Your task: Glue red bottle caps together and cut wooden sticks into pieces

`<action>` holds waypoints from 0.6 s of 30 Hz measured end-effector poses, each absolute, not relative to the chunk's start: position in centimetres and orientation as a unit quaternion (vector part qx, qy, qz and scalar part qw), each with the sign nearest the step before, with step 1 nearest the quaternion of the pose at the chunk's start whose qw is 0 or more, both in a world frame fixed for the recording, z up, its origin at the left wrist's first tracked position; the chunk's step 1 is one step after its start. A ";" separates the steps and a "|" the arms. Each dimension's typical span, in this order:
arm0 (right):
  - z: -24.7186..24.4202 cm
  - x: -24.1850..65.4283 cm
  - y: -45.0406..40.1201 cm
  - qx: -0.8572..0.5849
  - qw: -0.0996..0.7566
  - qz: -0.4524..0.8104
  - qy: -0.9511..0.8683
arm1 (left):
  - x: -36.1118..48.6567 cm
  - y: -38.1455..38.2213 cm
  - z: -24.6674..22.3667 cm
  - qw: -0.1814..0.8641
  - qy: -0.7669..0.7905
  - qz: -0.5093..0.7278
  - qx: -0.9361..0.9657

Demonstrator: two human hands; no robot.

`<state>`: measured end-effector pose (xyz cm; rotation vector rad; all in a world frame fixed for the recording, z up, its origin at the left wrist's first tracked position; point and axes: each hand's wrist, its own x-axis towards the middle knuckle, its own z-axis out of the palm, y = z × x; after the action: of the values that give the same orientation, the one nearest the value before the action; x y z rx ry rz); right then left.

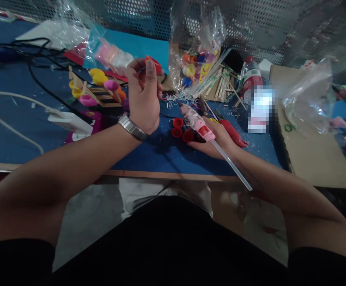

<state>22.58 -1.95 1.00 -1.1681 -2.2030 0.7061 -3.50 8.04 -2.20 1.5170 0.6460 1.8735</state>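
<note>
My left hand (pixel 144 97), with a metal watch at its wrist, is raised over the table. Its thumb and fingers pinch a small red plastic piece (pixel 153 64), whose full shape the fingers partly hide. My right hand (pixel 219 139) is closed around a pink hot glue gun (pixel 197 122), its handle out of sight beneath. The gun's nozzle points up and left, and a clear glue stick (pixel 232 165) juts from its rear. Under and left of the gun, several small red cups (pixel 177 132) stand close together on the blue table.
Left of my hand is a stick structure (pixel 107 97) with yellow, pink and orange pieces. A white plug (pixel 71 123) and cables lie farther left. Behind are a plastic bag of coloured pieces (pixel 191 67), wooden sticks (pixel 222 85), a bottle (pixel 251 77); cardboard (pixel 307 151) lies right, red-handled pliers (pixel 234 133) nearby.
</note>
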 end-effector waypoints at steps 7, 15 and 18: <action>1.1 23.3 -0.8 -0.447 0.379 0.373 -0.719 | -2.8 6.8 -2.3 0.320 0.242 0.699 0.592; 1.4 25.0 1.3 -0.422 0.461 0.338 -0.704 | -0.9 3.0 -1.5 0.366 0.238 0.589 0.680; 1.4 24.9 0.9 -0.429 0.437 0.348 -0.709 | -0.4 1.5 -0.9 0.383 0.234 0.544 0.709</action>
<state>24.91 0.91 1.39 -1.0671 -1.7645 0.8666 -0.36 1.55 -0.92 1.8072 0.5965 1.3869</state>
